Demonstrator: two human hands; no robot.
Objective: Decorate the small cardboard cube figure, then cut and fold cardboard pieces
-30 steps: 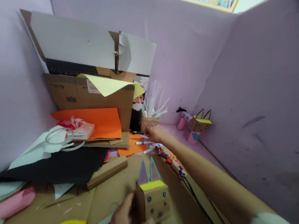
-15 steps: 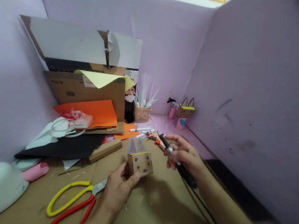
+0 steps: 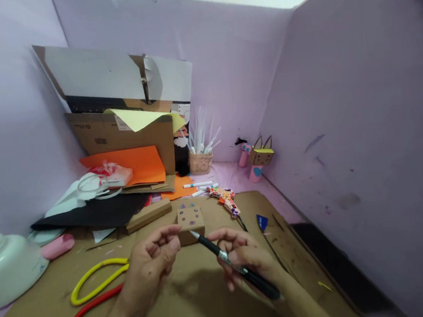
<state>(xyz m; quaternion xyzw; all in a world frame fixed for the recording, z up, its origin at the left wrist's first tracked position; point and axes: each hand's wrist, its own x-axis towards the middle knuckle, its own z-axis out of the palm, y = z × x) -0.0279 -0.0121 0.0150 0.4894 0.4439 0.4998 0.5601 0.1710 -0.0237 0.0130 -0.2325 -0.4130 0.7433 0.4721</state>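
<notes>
A small cardboard box face with purple dots (image 3: 189, 220) stands on the brown cardboard work surface (image 3: 195, 304). My left hand (image 3: 152, 264) is just in front and left of it, fingers curled, thumb and fingers pinched at a tiny item I cannot make out. My right hand (image 3: 243, 257) grips a black pen (image 3: 229, 264), its tip pointing at the box's lower right corner.
Yellow and red handled scissors (image 3: 90, 299) lie at the left. A white bowl (image 3: 8, 267), pink roll (image 3: 57, 245), black and orange paper (image 3: 93, 212), an open carton (image 3: 126, 132), a basket of white sticks (image 3: 200, 162), markers (image 3: 199, 184) and a finished cardboard figure (image 3: 258, 159) crowd the back.
My left hand has let go of the box, which now stands on the surface. My right hand has turned the pen so its tip points at the box.
</notes>
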